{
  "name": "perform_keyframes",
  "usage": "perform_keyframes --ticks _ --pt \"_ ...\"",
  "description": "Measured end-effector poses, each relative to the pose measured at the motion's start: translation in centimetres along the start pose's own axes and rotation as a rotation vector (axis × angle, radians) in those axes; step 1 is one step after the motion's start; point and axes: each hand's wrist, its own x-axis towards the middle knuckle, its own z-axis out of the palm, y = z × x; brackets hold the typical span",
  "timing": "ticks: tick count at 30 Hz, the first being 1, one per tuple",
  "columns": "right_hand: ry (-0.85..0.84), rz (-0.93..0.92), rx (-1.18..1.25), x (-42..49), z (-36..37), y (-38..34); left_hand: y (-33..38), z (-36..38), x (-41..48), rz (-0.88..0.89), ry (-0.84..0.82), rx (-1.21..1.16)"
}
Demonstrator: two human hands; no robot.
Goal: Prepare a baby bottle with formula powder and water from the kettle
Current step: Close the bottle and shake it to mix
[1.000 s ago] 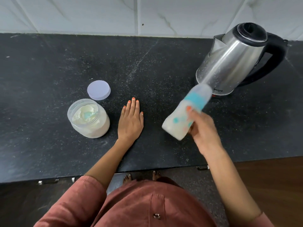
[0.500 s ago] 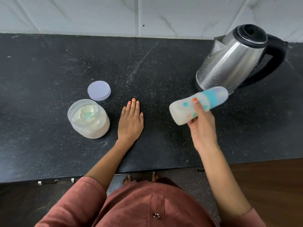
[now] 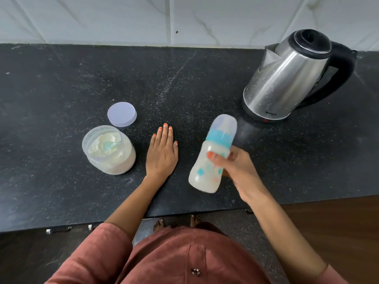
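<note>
My right hand [image 3: 235, 171] grips a capped baby bottle [image 3: 211, 160] above the counter, its blue collar and clear cap tilted up and away from me. Milky white liquid fills the bottle. My left hand [image 3: 162, 154] rests flat on the black counter with straight fingers, holding nothing. To its left stands an open clear jar of formula powder [image 3: 108, 150] with a blue scoop lying in the powder. The jar's pale lilac lid [image 3: 122, 114] lies on the counter just behind it. A steel kettle [image 3: 287, 78] with a black lid and handle stands at the back right.
The black stone counter [image 3: 61, 78] runs across the view, backed by a white tiled wall [image 3: 123, 17]. Its front edge crosses near my body. Wooden flooring [image 3: 338, 232] shows at the lower right.
My right hand has swung the bottle from lying almost sideways half a second ago to nearly upright, and a little toward me. The left hand, jar, lid and kettle have stayed put.
</note>
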Motion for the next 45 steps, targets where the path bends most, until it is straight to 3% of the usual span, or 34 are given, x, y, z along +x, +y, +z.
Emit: perform_keyframes --ticks 2,6,8,12,14,16,18,24,25,29,30,35,36,41,43,45 --pt "-0.013 -0.042 0.008 0.0 -0.5 -0.4 0.0 0.0 0.0 -0.001 0.000 -0.003" --pt "0.257 -0.063 0.581 1.7 -1.3 -1.2 0.0 0.1 0.0 0.003 0.003 0.007" --pt "0.234 -0.062 0.507 1.5 -0.8 -0.9 0.1 0.1 -0.1 0.002 0.000 0.003" --pt "-0.026 0.002 0.008 -0.3 -0.2 0.2 0.0 0.1 0.1 0.001 -0.004 -0.001" --pt "0.011 -0.020 0.132 0.1 -0.8 -0.2 0.1 0.0 0.1 0.002 -0.001 -0.001" --pt "0.154 -0.033 0.452 1.1 -1.2 -0.9 0.0 0.1 0.0 0.004 0.006 0.004" --pt "0.272 -0.082 0.584 1.8 -1.3 -1.0 0.0 0.1 -0.1 0.004 0.006 0.005" --pt "-0.025 -0.029 -0.059 -0.3 0.2 0.5 0.1 0.0 0.0 0.005 0.000 -0.004" --pt "-0.011 -0.040 -0.016 -0.1 0.1 0.3 0.1 0.0 0.0 0.005 0.001 0.001" --pt "0.229 -0.087 0.585 1.5 -0.3 -0.9 0.1 0.0 0.0 0.004 0.005 0.002" --pt "0.263 -0.101 0.613 1.6 -0.3 -0.7 0.1 0.0 -0.1 0.005 0.006 0.004" --pt "-0.023 -0.023 0.019 -0.4 0.0 0.5 0.0 0.0 0.1 0.004 -0.007 0.010" --pt "-0.023 -0.031 -0.012 -0.5 -0.3 0.5 0.0 0.0 0.1 0.004 -0.009 0.009" --pt "0.228 -0.093 0.583 1.5 -1.4 -0.9 0.1 0.0 0.0 0.005 0.000 0.018" --pt "0.204 -0.113 0.475 1.2 -0.9 -0.7 0.1 -0.1 -0.1 0.004 -0.003 0.019" --pt "0.068 -0.080 0.190 0.2 -0.2 -0.1 0.0 0.0 0.0 0.003 -0.005 0.018"
